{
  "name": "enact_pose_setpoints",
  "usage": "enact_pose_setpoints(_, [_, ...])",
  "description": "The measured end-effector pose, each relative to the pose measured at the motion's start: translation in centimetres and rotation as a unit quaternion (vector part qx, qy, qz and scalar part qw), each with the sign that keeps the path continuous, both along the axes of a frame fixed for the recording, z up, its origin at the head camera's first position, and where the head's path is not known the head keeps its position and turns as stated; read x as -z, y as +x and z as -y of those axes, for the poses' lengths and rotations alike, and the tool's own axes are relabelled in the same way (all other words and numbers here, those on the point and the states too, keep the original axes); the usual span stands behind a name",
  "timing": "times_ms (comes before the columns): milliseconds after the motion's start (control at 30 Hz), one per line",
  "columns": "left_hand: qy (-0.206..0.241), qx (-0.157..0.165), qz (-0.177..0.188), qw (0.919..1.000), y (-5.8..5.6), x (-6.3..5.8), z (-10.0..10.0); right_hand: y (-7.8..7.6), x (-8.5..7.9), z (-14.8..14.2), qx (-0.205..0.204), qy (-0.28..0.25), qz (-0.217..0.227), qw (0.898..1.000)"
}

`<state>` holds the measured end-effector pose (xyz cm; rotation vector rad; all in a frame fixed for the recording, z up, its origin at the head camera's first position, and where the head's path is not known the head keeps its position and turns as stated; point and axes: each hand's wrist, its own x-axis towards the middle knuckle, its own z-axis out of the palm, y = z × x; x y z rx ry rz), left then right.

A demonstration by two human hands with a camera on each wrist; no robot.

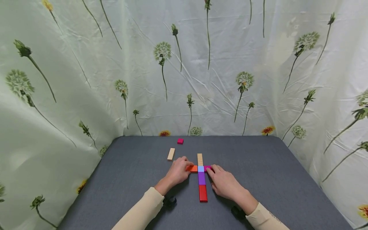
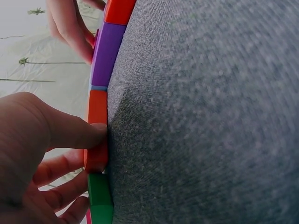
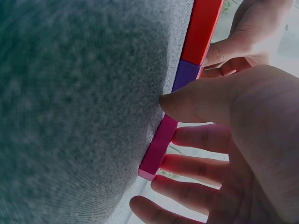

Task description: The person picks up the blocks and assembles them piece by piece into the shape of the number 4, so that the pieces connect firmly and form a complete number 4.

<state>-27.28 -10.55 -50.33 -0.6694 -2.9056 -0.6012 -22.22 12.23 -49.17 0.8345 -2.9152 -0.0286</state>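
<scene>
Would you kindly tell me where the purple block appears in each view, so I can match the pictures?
Head: the purple block is below centre, slightly right.
Left wrist: upper part, left of centre.
Right wrist: above and right of centre, partly hidden.
Shared landmark: the red block at its end.

Orange block point(image 1: 194, 169): nine o'clock end hidden behind the left hand point(image 1: 177, 171) in the head view.
Magenta block point(image 1: 206, 168): three o'clock end covered by the right hand point(image 1: 225, 183).
Green block point(image 2: 99, 196): cut off at seven o'clock, left wrist view.
Red block point(image 1: 203, 193): cut off at one o'clock, right wrist view.
Tabletop point(image 3: 70, 116): blurred at nine o'clock there.
Sleeve marking point(image 1: 275, 217): too small to read.
</scene>
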Motion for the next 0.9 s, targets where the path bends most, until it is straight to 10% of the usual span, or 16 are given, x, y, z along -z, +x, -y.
enact_pose_setpoints(900, [-0.027,-0.002,0.005,0.9996,0.11,-0.23,-0.42,0.12,-0.06,0.08,0.003,0.001,-0.004,1.0])
